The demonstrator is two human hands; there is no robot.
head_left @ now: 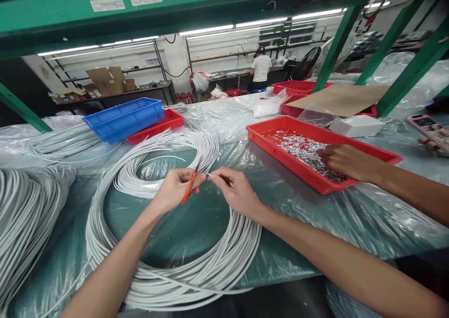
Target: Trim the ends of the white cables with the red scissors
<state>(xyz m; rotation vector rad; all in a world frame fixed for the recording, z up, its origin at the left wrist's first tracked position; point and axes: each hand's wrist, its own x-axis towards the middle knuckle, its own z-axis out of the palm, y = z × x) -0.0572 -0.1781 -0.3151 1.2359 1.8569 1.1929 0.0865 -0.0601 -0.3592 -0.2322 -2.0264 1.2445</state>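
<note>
My left hand [177, 187] is closed round a small orange-handled hand tool [189, 188]; it looks like snips, but its tip is too small to make out. Close beside it, my right hand [238, 191] pinches the thin end of a light grey cable [208, 174]. The fingertips of both hands nearly meet there. Beneath them lies a large coil of light grey cable [196, 285], with a smaller coil [135, 180] behind it on the plastic-covered table [284, 220].
A co-worker's hand [336, 161] reaches into a red tray [277, 161] of small shiny metal parts. Another hand holds a phone [430, 131] at far right. A blue tray [124, 117] rests on a red one, and more cable [28, 229] lies left. Green posts [338, 49] stand behind.
</note>
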